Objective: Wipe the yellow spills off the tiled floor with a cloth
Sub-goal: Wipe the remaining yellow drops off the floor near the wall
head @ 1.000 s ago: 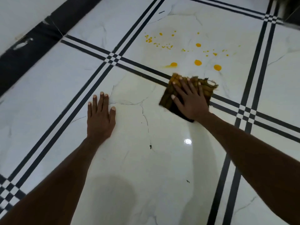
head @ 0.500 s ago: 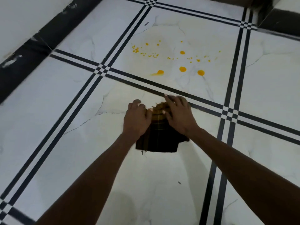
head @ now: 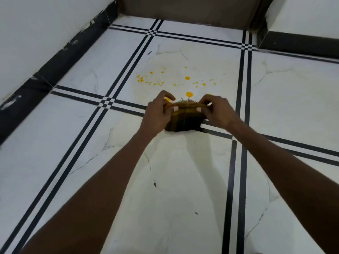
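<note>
A dark brown and yellow checked cloth (head: pixel 184 119) lies bunched on the white tiled floor (head: pixel 174 180), over a black grout stripe. My left hand (head: pixel 158 114) pinches its left top edge and my right hand (head: pixel 218 111) pinches its right top edge, lifting the frayed upper edge. Yellow spills (head: pixel 189 94) lie just beyond the cloth: one big drop at its far edge, one half hidden under my left fingers, and several small drops (head: pixel 152 82) scattered farther away on the same tile.
A white wall with a black skirting (head: pixel 60 57) runs along the left. A brown panel (head: pixel 183 11) closes the far end, and another black skirting (head: pixel 297 44) stands at the far right. Black double stripes cross the floor.
My left hand left the floor and took hold of the cloth together with my right hand. The cloth went from spread flat to bunched, and now sits close under the big drops.
</note>
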{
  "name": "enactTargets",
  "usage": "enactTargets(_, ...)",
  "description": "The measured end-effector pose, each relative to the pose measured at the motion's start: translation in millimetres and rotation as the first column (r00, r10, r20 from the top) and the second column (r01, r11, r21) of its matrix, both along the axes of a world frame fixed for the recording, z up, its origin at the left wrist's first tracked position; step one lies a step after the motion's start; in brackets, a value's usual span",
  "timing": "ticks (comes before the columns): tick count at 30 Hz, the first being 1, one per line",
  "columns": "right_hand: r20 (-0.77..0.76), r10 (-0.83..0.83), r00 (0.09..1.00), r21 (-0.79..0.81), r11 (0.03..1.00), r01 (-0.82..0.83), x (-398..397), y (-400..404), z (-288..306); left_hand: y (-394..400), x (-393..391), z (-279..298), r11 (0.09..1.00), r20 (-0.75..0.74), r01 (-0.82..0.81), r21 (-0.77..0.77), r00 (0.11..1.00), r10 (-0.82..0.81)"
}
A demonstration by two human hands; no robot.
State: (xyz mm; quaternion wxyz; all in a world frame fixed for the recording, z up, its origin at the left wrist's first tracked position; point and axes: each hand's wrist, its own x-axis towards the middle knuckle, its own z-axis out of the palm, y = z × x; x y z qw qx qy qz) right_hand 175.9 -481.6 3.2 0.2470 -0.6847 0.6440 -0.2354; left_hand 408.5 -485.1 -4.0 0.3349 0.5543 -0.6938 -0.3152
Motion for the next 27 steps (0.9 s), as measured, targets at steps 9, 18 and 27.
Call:
enactTargets(9, -0.528, 0.408, 0.745, 0.467, 0.872, -0.147, -9.6, 27.7, -7.9, 21.3, 6.6, -43.5, 0.948, 0.052, 0.172, 0.267, 0.98, -0.193)
enactTargets(18, -0.397, 0.085, 0.914, -0.046, 0.993, -0.113, 16.9, 20.3, -148.8, -8.4, 50.3, -117.9, 0.995, 0.475, -0.086, -0.05, 0.874, 0.1)
enactTargets(27, -0.443, -0.134, 0.886, -0.063, 0.991, 0.118, -56.8, -128.8, -159.7, -55.1, 70.3, -156.2, 0.936, 0.611, -0.314, -0.157, 0.714, 0.342)
